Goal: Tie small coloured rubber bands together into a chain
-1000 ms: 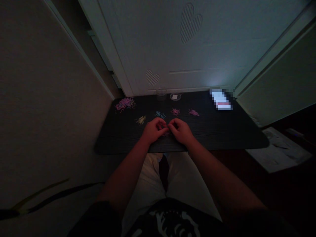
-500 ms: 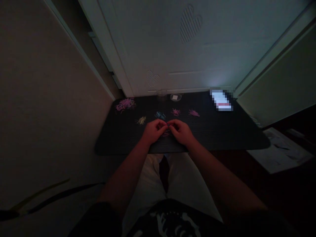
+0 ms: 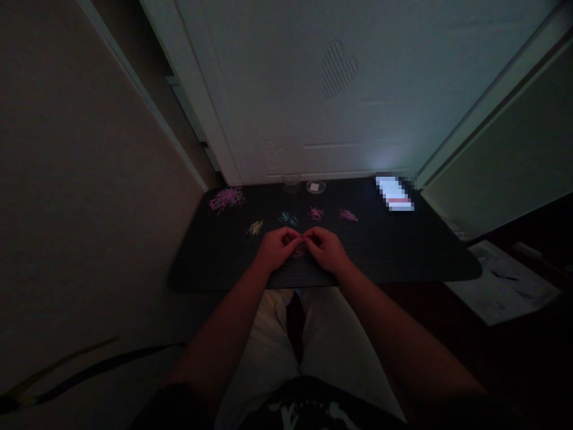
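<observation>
Above the front part of a dark table, my left hand [image 3: 276,248] and my right hand [image 3: 326,246] meet with their fingertips pinched together. Whatever lies between the fingertips is too small and dim to make out. Just under them is a pinkish pile of thin, short strands [image 3: 298,253], partly hidden by the hands. Beyond my hands, a row of small piles of similar strands runs across the table: a yellow pile [image 3: 255,227], a blue pile [image 3: 289,219], a pink pile [image 3: 316,213] and a purple-pink pile [image 3: 348,215].
A larger mixed pink and purple pile [image 3: 226,199] lies at the table's [image 3: 403,257] back left. Along the back edge stand a clear round container [image 3: 290,183] and a clear lid [image 3: 316,187] with a white label. A lit, blurred phone-like screen [image 3: 394,194] is at the back right. A white door rises behind.
The whole view has shifted, so the table appears slightly lower. My hands stay together over the pinkish pile, with fingertips still touching.
</observation>
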The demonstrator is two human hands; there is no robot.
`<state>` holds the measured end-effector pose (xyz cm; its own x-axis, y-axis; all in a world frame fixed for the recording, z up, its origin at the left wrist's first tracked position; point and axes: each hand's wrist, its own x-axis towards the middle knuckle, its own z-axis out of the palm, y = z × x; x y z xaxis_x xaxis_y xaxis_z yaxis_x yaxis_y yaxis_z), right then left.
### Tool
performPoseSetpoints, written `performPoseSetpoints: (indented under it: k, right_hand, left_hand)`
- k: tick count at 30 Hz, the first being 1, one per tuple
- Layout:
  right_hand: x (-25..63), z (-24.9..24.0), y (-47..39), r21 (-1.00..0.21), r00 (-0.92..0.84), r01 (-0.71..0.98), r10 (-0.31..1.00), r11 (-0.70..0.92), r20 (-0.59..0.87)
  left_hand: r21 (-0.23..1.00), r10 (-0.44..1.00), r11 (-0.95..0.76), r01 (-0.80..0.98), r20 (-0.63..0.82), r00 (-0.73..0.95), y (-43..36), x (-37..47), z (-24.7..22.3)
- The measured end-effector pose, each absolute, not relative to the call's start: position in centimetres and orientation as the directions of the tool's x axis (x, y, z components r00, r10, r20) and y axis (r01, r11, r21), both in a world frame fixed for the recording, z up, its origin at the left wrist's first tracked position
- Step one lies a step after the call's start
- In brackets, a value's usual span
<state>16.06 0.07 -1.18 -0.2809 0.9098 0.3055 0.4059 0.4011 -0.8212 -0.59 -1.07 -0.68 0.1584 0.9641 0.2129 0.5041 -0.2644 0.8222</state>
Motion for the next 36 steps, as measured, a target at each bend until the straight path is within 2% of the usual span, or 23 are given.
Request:
performPoseSetpoints:
  k: [23,36]
  right_hand:
    - [16.02,-1.18,0.16,-0.835,-0.276,0.403,0.920,0.374,0.279]
    - [16.08,-1.40,0.23,-0.826,-0.283,0.394,0.908,0.404,0.309]
  left_hand:
    - [0.816,0.965,-0.260,0.516,0.243,0.101,-0.75,-0.54,-1.10]
    - [0.810,0.960,-0.281,0.514,0.226,0.167,-0.89,-0.64,-0.91]
